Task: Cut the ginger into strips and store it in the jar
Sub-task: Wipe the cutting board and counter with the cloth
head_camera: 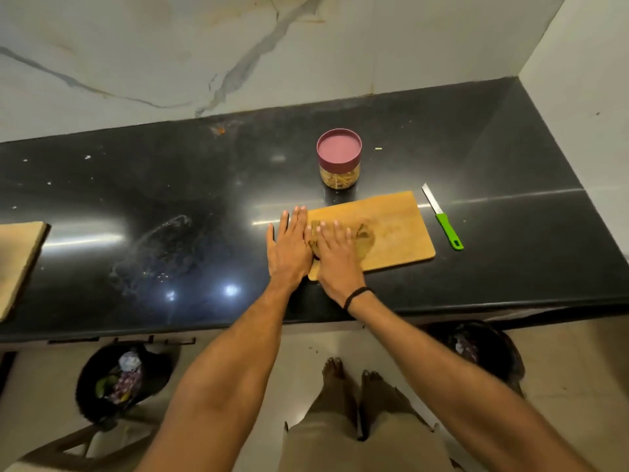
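A wooden cutting board (pixel 394 223) lies on the black counter (pixel 170 199). Just behind it stands a clear jar (pixel 339 163) with a maroon lid on top and pale ginger strips inside. A green-handled knife (pixel 442 218) lies on the counter to the right of the board. My left hand (pixel 289 248) lies flat with straight fingers at the board's left edge, partly on the counter. My right hand (pixel 335 255) rests flat on the board's left part, beside the left hand. A damp brownish smear (pixel 366 238) shows on the board by my right fingertips. No loose ginger is visible on the board.
A second wooden board (pixel 18 264) sits at the counter's left edge. A marble wall backs the counter, and a side wall closes it on the right. On the floor below are two dark bins (pixel 119 379) (pixel 476 349) with scraps, and my bare feet.
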`<move>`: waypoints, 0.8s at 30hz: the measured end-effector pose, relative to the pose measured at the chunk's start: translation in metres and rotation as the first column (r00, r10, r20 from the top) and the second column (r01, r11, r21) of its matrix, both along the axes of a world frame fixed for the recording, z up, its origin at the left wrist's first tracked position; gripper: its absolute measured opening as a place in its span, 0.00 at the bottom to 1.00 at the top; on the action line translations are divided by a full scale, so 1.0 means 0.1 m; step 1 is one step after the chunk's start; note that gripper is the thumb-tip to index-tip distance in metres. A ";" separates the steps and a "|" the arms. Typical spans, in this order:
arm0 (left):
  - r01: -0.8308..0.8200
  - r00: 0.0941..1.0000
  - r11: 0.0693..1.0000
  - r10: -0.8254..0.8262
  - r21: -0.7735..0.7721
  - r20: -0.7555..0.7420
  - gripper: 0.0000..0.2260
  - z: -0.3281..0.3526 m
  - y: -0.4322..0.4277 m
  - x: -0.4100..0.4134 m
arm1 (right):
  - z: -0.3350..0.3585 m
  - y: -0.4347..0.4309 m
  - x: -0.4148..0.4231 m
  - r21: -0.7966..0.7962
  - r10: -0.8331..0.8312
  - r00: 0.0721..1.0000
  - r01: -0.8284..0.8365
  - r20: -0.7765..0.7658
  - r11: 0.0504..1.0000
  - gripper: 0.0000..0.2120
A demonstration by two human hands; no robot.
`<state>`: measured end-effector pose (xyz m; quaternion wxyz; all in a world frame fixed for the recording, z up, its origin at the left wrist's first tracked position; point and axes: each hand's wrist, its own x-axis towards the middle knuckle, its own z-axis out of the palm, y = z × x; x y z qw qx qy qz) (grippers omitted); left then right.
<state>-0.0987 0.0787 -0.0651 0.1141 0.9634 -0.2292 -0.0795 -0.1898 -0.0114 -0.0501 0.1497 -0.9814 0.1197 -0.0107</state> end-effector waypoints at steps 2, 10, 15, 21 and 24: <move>0.015 1.000 1.000 -0.015 0.009 0.014 0.24 -0.01 0.05 0.02 | 0.02 -0.24 -0.11 -0.052 0.154 0.988 -0.153 0.021 0.987 0.32; 0.009 1.000 1.000 -0.009 0.005 0.027 0.24 -0.03 0.05 0.01 | 0.02 -0.29 -0.26 -0.066 0.095 0.995 -0.096 -0.017 0.993 0.35; 0.018 0.999 1.000 -0.017 -0.021 0.039 0.25 -0.03 0.06 0.01 | 0.11 -0.84 -0.23 -0.015 -0.304 0.952 0.304 -0.044 0.953 0.34; 0.021 0.999 0.999 -0.020 -0.039 0.030 0.26 -0.01 0.06 0.01 | 0.04 -0.45 0.10 -0.066 0.047 0.995 -0.041 0.088 0.997 0.29; 0.020 1.000 0.999 -0.020 -0.044 0.011 0.26 -0.02 0.06 0.02 | 0.06 -0.99 0.06 -0.007 -0.311 0.950 0.311 0.009 0.950 0.31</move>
